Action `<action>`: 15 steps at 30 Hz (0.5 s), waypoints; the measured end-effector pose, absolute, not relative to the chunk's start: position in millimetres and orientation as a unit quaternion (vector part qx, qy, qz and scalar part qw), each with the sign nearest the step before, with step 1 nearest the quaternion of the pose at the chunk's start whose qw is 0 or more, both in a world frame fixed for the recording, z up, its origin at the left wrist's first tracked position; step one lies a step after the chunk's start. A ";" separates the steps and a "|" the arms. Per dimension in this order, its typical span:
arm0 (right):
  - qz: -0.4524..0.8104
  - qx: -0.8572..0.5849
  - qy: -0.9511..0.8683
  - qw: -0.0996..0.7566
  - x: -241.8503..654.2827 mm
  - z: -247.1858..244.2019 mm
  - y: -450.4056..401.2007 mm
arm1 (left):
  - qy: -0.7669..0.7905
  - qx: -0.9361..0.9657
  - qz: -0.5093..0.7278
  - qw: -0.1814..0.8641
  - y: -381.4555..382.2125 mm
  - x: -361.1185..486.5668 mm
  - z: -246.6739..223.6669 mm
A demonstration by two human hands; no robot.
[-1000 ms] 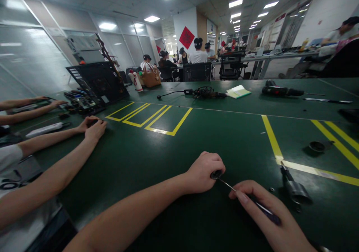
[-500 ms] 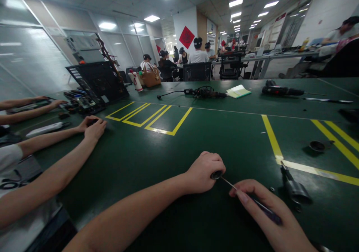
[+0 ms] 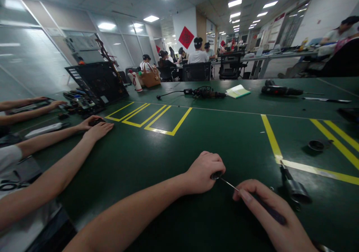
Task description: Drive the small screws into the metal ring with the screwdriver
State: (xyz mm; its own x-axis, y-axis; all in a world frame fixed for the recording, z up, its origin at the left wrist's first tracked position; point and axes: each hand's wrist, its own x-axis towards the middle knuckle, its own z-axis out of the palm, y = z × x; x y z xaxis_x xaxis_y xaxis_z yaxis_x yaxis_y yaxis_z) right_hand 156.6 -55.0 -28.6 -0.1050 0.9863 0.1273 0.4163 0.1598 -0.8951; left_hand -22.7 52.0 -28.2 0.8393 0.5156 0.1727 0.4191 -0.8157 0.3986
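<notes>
My left hand (image 3: pixel 205 172) is wrapped round a small dark round part (image 3: pixel 216 175), whose open end faces right. A thin screwdriver (image 3: pixel 230 184) with a dark handle is held in my right hand (image 3: pixel 262 203), its shaft pointing left with the tip at the part's opening. Whether the tip is inside cannot be made out. Right of my right hand lies a metal cone-shaped part (image 3: pixel 297 190), with small bits beside it. Farther right a dark ring-shaped part (image 3: pixel 316 145) rests near yellow tape (image 3: pixel 270 136).
At the left, a person's hands (image 3: pixel 97 128) are over a dark object near a black panel (image 3: pixel 98 82). Along the back of the green table (image 3: pixel 157 151) lie a cabled tool (image 3: pixel 204 92), a notepad (image 3: pixel 238 91) and a power driver (image 3: pixel 282 90).
My right hand and the screwdriver have shifted slightly right, away from my left hand. The neighbouring person's nearer hand has spread and moved right. My left hand looks unmoved.
</notes>
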 end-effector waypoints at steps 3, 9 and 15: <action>0.356 -0.550 -0.646 0.392 159.4 -29.4 -55.8 | 0.254 0.942 0.141 0.168 51.8 -22.8 -28.7; 0.369 -0.605 -0.584 0.395 162.5 -34.5 -54.9 | 0.277 0.932 0.154 0.176 51.5 -23.1 -29.1; 0.435 -0.556 -0.600 0.376 158.6 -37.2 -55.0 | 0.390 0.872 0.207 0.212 53.8 -23.4 -35.0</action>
